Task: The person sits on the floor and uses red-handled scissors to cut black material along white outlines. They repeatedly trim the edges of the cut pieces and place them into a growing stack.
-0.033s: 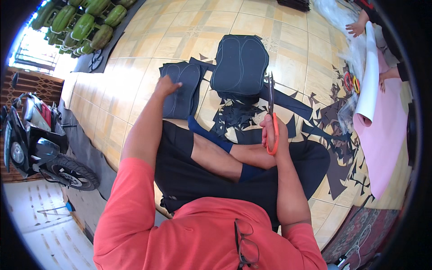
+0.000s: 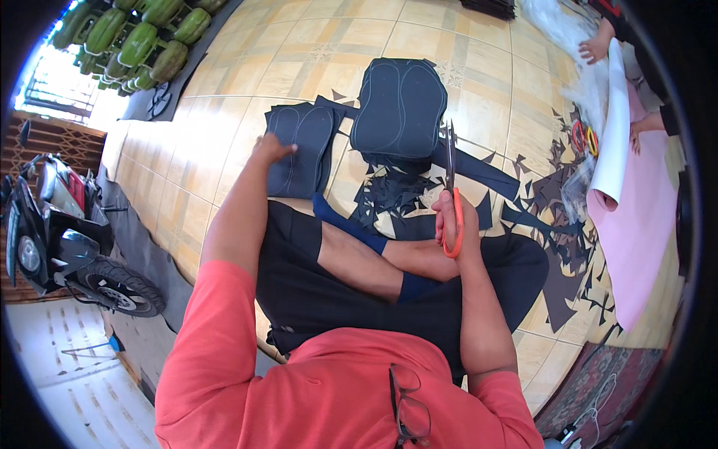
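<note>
My right hand is closed round the orange handles of a pair of scissors, its blades pointing away from me. My left hand rests at the left edge of a stack of dark sheets with pale curved outlines drawn on top. The thumb stands apart over the top sheet, and the other fingers show only in part. To the right of that stack sits a taller pile of dark cut pieces, outlined the same way. A heap of dark scraps lies in front of it.
More offcuts are strewn to the right. Beyond them are a white roll, a pink sheet and other scissors. Another person's hand reaches in there. A motorcycle and green gas cylinders stand left.
My left hand has shifted slightly left and nearer to me at the stack's edge. The right hand and scissors stay put. The other person's upper hand has moved slightly.
</note>
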Tool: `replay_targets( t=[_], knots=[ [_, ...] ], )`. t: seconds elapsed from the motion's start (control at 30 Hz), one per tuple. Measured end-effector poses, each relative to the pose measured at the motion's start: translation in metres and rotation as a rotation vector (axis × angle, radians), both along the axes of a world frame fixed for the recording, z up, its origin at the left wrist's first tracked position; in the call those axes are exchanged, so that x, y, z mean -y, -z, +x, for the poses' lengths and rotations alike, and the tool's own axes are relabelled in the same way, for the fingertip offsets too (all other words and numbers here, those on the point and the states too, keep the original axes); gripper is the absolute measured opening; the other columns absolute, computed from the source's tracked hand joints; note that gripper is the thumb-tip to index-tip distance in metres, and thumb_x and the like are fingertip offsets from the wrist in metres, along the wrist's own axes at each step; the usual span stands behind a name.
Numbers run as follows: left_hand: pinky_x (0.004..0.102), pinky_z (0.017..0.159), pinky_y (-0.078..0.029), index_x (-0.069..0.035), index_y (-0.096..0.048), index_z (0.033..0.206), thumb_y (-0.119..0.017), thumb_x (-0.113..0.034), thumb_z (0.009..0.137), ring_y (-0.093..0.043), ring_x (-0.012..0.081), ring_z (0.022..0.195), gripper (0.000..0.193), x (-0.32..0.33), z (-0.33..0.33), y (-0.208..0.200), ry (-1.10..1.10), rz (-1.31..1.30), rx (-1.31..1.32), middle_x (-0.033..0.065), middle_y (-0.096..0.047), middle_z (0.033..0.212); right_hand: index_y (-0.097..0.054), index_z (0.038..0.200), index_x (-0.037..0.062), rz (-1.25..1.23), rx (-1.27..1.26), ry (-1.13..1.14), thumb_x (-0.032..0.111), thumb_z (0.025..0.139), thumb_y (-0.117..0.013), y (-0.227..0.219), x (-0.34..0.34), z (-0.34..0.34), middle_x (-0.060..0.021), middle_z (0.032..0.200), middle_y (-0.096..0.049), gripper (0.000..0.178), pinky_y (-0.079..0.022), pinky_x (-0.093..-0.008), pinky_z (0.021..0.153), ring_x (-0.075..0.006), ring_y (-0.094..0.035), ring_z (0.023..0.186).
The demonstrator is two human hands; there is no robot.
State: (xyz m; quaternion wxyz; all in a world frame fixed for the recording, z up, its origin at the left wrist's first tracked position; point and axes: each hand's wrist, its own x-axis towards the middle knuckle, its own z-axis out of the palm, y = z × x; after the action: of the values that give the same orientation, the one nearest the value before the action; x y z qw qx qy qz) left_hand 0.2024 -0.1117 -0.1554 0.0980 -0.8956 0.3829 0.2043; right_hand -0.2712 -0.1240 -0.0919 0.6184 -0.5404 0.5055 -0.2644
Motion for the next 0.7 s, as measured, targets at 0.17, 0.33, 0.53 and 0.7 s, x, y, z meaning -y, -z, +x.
replay_targets(
  t=[0.17,0.33,0.53,0.7],
  knots=[
    [0.0458,0.106,-0.040,0.005,-0.058,0.124,-0.080,-0.068,0.061,-0.046,0.0353,0.130,0.099,-0.025,0.008,0.033,0.051,0.283,0.035,0.0235,-0.058,0.128,-0.059,0.081,0.0028,0.047,0.009,0.000,0.048,0.095,-0.055,0.006,0.001,0.002,-0.0001,0.056,-0.046,0.047,-0.040,-0.0240,0.040,-0.0085,-0.047,0.043],
    [0.0426,0.101,-0.045,0.003,-0.060,0.124,-0.087,-0.049,0.062,-0.054,0.0333,0.123,0.085,-0.004,-0.013,0.013,-0.113,0.115,0.261,0.0198,-0.063,0.123,-0.058,0.081,0.0049,0.022,-0.032,0.020,0.049,0.094,-0.058,0.009,0.007,0.004,0.0007,0.056,-0.046,0.046,-0.041,-0.0245,0.040,-0.0085,-0.047,0.044],
    [0.0355,0.079,-0.056,0.007,-0.060,0.115,-0.073,-0.015,0.082,-0.069,0.0252,0.089,0.042,-0.013,-0.006,-0.076,-0.264,-0.551,-0.601,0.0181,-0.069,0.096,-0.061,0.086,0.0015,-0.012,-0.007,-0.016,0.046,0.097,-0.052,0.008,0.006,0.004,-0.0001,0.056,-0.047,0.047,-0.039,-0.0227,0.038,-0.0074,-0.046,0.042],
    [0.0299,0.069,-0.056,0.005,-0.050,0.121,-0.062,-0.007,0.086,-0.067,0.0202,0.088,0.039,-0.046,-0.101,-0.145,-0.303,-1.202,-0.983,0.0137,-0.065,0.104,-0.059,0.084,0.0036,-0.053,-0.015,-0.038,0.044,0.097,-0.056,0.002,-0.001,0.010,0.0003,0.058,-0.048,0.042,-0.040,-0.0236,0.041,-0.0072,-0.047,0.045]
  ],
)
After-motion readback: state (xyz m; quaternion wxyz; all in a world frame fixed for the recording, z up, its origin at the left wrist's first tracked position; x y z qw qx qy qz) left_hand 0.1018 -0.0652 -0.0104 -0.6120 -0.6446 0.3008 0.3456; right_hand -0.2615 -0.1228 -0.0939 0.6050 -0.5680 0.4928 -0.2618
